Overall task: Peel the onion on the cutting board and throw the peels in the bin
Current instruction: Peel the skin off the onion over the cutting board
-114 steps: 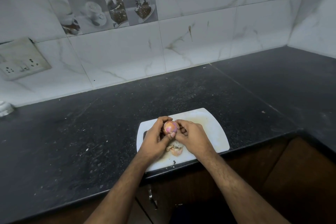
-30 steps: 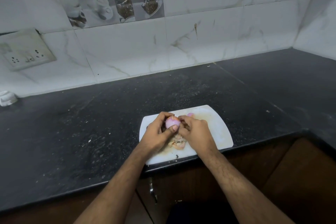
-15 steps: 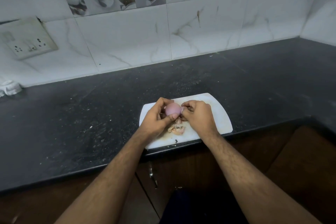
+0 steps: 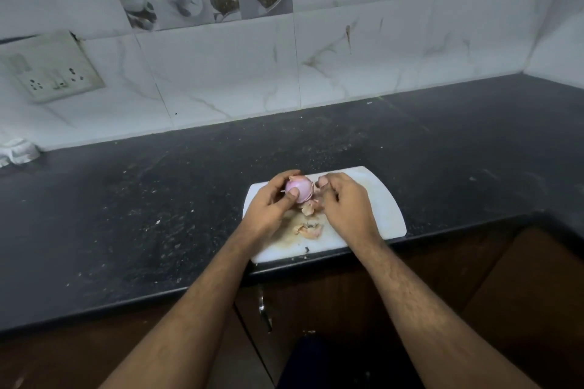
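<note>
A small pink onion (image 4: 301, 189) with smooth, mostly bare flesh sits in my left hand (image 4: 271, 205), thumb pressed on its front, just above the white cutting board (image 4: 384, 210). My right hand (image 4: 343, 202) is right beside the onion, fingers curled, pinching a strip of peel (image 4: 311, 207) that hangs under the onion. A heap of brownish loose peels (image 4: 308, 229) lies on the board between my wrists. No bin is in view.
The board lies at the front edge of a dark speckled counter (image 4: 142, 208). A tiled wall with a switch plate (image 4: 52, 68) rises behind. A white object (image 4: 17, 151) sits at the far left. Brown cabinet doors with a handle (image 4: 264, 309) are below.
The onion shows more bare pink flesh than before. My right hand has drawn slightly away to the right with a peel strip, and the camera has tilted downward.
</note>
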The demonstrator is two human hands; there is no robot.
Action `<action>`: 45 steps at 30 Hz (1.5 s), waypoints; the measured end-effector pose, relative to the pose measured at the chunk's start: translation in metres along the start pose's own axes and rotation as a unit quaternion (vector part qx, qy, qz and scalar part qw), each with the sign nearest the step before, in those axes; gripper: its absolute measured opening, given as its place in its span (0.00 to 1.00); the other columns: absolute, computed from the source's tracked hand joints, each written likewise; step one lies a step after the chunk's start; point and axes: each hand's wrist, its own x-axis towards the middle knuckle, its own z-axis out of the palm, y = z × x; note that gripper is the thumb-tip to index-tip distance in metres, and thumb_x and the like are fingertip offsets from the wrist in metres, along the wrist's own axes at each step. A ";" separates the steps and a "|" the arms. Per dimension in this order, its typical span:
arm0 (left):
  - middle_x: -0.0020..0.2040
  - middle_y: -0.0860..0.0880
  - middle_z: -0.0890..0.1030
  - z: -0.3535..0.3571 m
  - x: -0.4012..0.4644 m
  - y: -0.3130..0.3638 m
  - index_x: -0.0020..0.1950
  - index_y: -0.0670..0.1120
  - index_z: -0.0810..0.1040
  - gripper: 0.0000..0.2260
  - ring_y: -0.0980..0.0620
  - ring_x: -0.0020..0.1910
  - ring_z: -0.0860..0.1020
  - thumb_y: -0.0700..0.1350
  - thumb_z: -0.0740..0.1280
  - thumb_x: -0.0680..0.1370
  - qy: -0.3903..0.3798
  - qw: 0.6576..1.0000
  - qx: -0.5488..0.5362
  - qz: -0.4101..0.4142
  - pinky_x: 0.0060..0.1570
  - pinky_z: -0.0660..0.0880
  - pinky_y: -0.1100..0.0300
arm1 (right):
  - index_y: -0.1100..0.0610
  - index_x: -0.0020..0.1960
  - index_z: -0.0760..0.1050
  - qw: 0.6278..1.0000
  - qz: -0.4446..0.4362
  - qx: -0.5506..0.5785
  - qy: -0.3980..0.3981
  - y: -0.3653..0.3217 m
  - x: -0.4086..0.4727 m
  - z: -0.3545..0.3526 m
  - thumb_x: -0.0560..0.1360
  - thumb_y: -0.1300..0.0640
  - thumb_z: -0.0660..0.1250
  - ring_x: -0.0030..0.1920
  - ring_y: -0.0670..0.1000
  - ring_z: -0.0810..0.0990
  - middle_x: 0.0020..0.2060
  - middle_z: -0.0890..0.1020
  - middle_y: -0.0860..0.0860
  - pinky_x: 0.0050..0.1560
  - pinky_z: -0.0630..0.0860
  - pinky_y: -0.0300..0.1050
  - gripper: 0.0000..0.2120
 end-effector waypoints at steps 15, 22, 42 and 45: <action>0.61 0.43 0.83 0.004 -0.009 0.011 0.63 0.45 0.74 0.24 0.38 0.57 0.86 0.55 0.76 0.75 -0.009 0.999 -0.024 -0.029 0.63 0.81 0.38 | 0.52 0.69 0.76 0.990 -0.048 -0.021 -0.130 -0.001 0.000 0.000 0.84 0.58 0.57 0.56 0.45 0.81 0.56 0.84 0.47 0.61 0.78 0.46 0.16; 0.60 0.46 0.84 0.003 -0.010 0.008 0.67 0.51 0.77 0.27 0.42 0.57 0.86 0.59 0.78 0.72 0.002 1.000 0.001 -0.001 0.62 0.82 0.39 | 0.54 0.66 0.77 0.985 -0.063 -0.006 -0.163 -0.002 0.000 -0.001 0.85 0.58 0.56 0.54 0.45 0.80 0.54 0.83 0.47 0.56 0.76 0.41 0.15; 0.60 0.53 0.80 0.000 -0.004 0.000 0.65 0.61 0.73 0.15 0.44 0.61 0.82 0.56 0.69 0.80 -0.048 0.994 0.096 0.031 0.64 0.81 0.41 | 0.52 0.64 0.78 0.991 0.039 -0.069 -0.110 0.001 0.003 0.008 0.85 0.56 0.58 0.43 0.43 0.79 0.48 0.84 0.49 0.40 0.72 0.34 0.13; 0.59 0.53 0.80 -0.001 -0.005 0.002 0.65 0.59 0.73 0.15 0.44 0.60 0.82 0.54 0.71 0.80 -0.050 0.993 0.099 0.043 0.64 0.80 0.40 | 0.53 0.60 0.79 0.991 0.047 -0.046 -0.114 0.000 0.006 0.006 0.84 0.56 0.61 0.45 0.44 0.80 0.47 0.83 0.47 0.42 0.74 0.34 0.10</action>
